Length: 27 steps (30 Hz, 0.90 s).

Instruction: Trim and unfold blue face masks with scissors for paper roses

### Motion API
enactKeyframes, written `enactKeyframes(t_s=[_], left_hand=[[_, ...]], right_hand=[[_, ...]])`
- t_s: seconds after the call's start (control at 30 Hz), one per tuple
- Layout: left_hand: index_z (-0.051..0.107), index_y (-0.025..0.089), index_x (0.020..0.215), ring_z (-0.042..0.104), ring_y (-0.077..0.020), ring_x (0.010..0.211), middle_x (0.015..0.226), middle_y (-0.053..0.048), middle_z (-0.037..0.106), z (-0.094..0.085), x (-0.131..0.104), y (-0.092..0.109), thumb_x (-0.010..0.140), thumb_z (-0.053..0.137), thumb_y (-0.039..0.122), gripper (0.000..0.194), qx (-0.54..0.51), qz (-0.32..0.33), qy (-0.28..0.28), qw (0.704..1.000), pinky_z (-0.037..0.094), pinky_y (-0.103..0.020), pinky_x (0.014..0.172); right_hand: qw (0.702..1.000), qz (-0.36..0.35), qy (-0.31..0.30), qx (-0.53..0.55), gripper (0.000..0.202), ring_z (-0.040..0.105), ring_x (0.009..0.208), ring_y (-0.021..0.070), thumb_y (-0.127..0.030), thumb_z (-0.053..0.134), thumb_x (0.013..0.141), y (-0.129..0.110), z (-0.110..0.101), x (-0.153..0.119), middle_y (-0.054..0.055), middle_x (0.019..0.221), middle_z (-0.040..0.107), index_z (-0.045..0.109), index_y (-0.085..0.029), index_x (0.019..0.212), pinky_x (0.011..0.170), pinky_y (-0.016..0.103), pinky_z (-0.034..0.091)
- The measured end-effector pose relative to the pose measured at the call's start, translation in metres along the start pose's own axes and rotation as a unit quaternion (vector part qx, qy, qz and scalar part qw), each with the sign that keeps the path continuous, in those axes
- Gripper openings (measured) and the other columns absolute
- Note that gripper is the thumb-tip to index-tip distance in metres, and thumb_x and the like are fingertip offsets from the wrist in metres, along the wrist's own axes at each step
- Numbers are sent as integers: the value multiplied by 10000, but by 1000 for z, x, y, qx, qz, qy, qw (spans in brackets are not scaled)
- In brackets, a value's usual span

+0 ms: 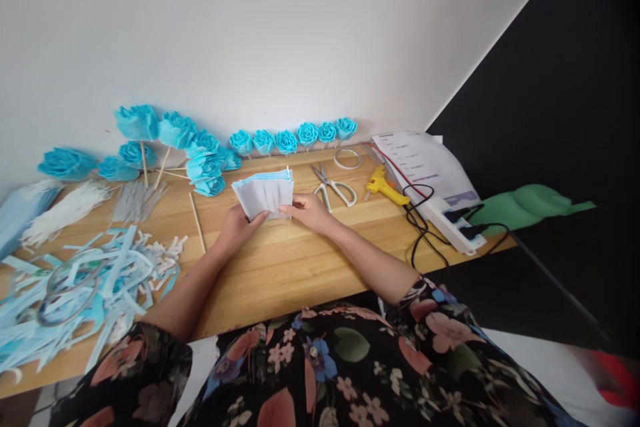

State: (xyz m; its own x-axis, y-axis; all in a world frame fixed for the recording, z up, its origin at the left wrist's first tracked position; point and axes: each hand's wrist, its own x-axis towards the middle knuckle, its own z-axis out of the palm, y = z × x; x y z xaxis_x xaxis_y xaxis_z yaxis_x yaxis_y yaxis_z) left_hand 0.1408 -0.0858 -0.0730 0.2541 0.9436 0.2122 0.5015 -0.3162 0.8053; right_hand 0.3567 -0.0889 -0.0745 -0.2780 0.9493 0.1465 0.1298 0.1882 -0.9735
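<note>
A small stack of pale sheets with blue upper edges (264,191) is held upright on the wooden table (280,267). My left hand (239,225) grips its lower left corner. At its lower right edge, my right hand (309,210) pinches it. White-handled scissors (333,187) lie just right of my right hand. A thin wooden stick (197,221) lies left of my left hand.
Blue paper roses (293,137) line the wall, with larger ones on sticks (150,140) at the left. Blue and white strip cuttings (85,287) cover the left. A yellow glue gun (384,185), white tape ring (347,159), power strip (450,221) and papers (420,160) sit right.
</note>
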Motion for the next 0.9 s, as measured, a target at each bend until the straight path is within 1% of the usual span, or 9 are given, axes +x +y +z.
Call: enactKeyframes(t_s=[0.1,0.2,0.3,0.4,0.5,0.6,0.73,0.83,0.9], left_hand=[[664,140,685,637,-216,618,686,-84,698,-1,-3,4,779,625,503,377,10,10,33,999,500,-297,574],[694,144,767,672,-242,737,806,-94,732,-4,-5,13,789,631,497,359,-2,35,52,998,543,-334,698],[714,139,913,695,-280,881,969,-121,748,-5,-4,18,778,661,475,365,-29,40,28,998,556,-383,834],[713,142,952,703,-296,907,991,-129,748,-3,0,14,743,683,474,393,-45,20,4,999,568,-388,829],[709,141,925,709,-309,880,965,-138,752,0,2,6,701,697,499,422,-40,-3,14,999,576,-382,767],[708,129,939,708,-314,887,979,-144,752,2,1,2,711,683,505,441,-35,-8,8,999,569,-385,767],[700,119,942,700,-303,889,984,-142,747,-1,-1,10,748,661,506,435,-22,11,23,999,556,-385,798],[684,121,1023,680,-308,996,1083,-142,728,-5,-1,17,751,662,495,464,-11,42,37,998,533,-393,887],[673,129,1058,665,-310,1046,1128,-137,717,-6,0,19,748,656,498,482,-5,41,42,998,520,-396,917]], right_hand=[[1000,-15,13,7,376,687,888,223,-469,686,787,-8,0,-2,48,942,768,782,-172,996,796,320,521],[999,-33,20,9,382,688,935,235,-466,682,793,-14,-1,-4,50,996,768,776,-183,1032,825,328,519],[999,-36,-10,-10,386,684,959,230,-459,677,803,-13,-2,-4,49,1026,761,764,-184,1060,841,319,511],[999,-20,-36,-33,390,679,932,221,-454,679,803,-8,-1,-3,41,992,758,755,-176,1066,816,308,507],[998,-4,-21,-57,355,670,851,215,-456,671,806,-4,-1,-3,21,871,748,772,-155,965,743,282,497],[997,0,-4,-74,340,651,769,205,-459,665,806,-4,-2,-3,8,740,715,774,-140,845,674,262,475],[998,-27,19,-49,353,653,767,197,-463,654,815,-10,-3,-4,25,800,734,774,-140,891,688,268,477],[998,-38,38,-21,368,663,783,199,-469,651,816,-15,-5,-4,47,841,743,771,-134,914,714,279,489],[999,-29,35,-14,375,664,782,197,-472,660,808,-15,-4,-3,51,844,742,770,-131,919,716,277,489]])
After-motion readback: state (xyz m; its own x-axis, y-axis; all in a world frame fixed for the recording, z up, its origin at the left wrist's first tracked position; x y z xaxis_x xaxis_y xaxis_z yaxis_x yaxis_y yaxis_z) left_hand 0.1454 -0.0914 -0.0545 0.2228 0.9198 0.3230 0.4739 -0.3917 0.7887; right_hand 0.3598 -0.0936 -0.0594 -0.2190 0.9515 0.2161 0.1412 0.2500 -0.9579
